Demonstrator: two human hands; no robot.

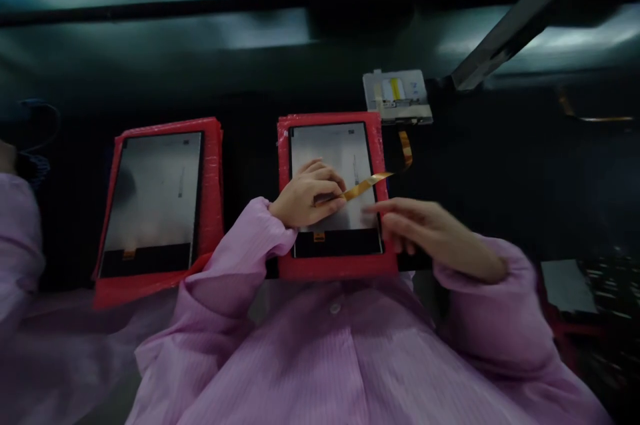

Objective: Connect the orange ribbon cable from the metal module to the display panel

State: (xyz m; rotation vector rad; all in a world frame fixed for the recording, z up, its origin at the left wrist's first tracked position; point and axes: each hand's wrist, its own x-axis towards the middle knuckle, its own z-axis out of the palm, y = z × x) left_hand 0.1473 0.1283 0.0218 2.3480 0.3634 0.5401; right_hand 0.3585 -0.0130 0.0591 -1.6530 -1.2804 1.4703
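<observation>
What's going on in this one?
A person in a pink smock has their hands over a display panel lying in a red holder. Their left hand holds an orange ribbon cable against the panel, while their blurred right hand hovers at the panel's right edge. A second panel lies in another red holder to their left.
</observation>
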